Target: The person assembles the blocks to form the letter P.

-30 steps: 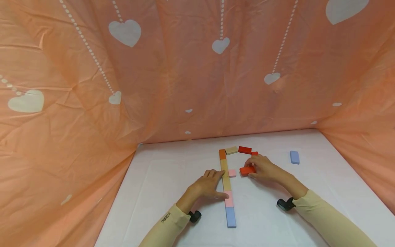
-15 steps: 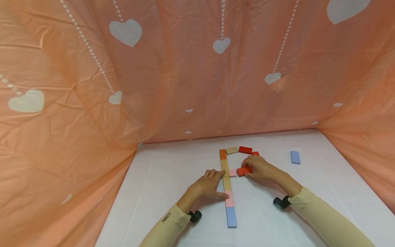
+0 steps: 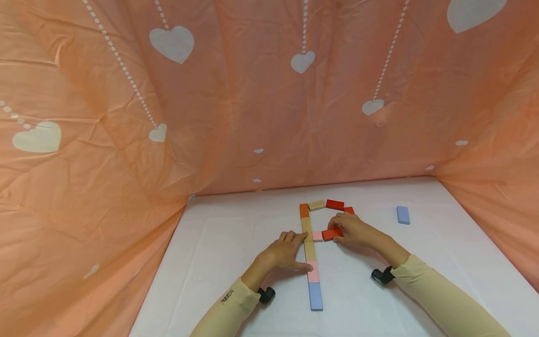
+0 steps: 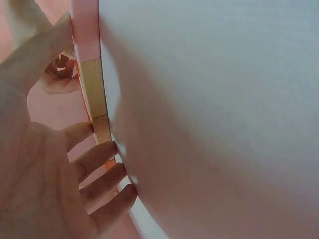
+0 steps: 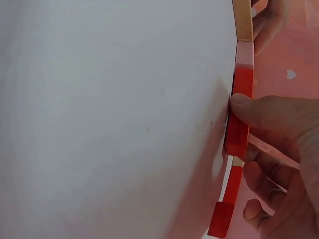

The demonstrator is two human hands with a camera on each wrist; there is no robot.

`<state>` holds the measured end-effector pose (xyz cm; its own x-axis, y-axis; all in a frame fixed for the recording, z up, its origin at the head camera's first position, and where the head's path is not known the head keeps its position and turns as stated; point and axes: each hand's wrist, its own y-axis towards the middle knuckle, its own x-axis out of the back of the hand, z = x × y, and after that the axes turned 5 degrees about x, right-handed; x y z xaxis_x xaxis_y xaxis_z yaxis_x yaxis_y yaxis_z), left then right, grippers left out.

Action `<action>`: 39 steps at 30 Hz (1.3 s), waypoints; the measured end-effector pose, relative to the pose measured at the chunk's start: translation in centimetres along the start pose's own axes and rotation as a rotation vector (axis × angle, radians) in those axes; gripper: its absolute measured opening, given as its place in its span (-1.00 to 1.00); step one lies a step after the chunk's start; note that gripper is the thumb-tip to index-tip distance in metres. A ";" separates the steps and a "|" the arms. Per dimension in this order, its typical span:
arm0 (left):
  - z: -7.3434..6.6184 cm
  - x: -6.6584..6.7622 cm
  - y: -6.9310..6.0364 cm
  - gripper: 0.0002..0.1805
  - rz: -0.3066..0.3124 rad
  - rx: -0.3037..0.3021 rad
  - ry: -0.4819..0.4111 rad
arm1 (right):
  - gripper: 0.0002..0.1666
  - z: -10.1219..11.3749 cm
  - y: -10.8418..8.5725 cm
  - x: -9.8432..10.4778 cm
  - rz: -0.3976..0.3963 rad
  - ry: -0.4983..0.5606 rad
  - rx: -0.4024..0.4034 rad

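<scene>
My right hand [image 3: 353, 232] pinches a red block [image 3: 330, 234] between thumb and fingers, low over the white table. In the right wrist view that red block [image 5: 239, 134] lines up end to end with a small pink block [image 5: 244, 53]. My left hand [image 3: 281, 252] rests beside a straight column of blocks, fingers extended. Its index finger touches a wooden block [image 3: 306, 225]; its thumb is on a pink block [image 3: 312, 275]. The column runs from an orange block [image 3: 304, 210] at the far end to a blue block [image 3: 315, 296] at the near end.
From the column's far end a curve continues with a tan block [image 3: 316, 205], a red block [image 3: 335, 204] and another red block [image 3: 348, 210], partly behind my right hand. A separate blue block [image 3: 403, 215] lies at the right. An orange curtain [image 3: 252, 117] borders the table.
My right hand has slid the red block left, closing the gap to the small pink block. My left hand stays in place on the column.
</scene>
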<state>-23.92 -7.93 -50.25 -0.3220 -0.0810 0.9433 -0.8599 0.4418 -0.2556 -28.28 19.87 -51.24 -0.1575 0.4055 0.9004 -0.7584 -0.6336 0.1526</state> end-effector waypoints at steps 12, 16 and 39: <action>0.0 -0.1 0.0 0.15 -0.003 0.002 0.003 | -0.68 -0.1 0.1 -0.2 -0.009 -0.003 0.006; 0.0 0.0 -0.1 0.16 0.002 0.004 -0.002 | -0.68 0.0 0.0 -0.1 -0.003 0.002 0.000; -0.1 0.0 -0.1 0.16 0.004 -0.003 0.015 | -0.67 -0.4 -0.7 0.1 -0.030 0.081 -0.039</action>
<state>-23.84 -7.91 -50.21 -0.3200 -0.0660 0.9451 -0.8573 0.4448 -0.2592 -28.03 20.65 -51.46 -0.1844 0.4769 0.8594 -0.7873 -0.5950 0.1613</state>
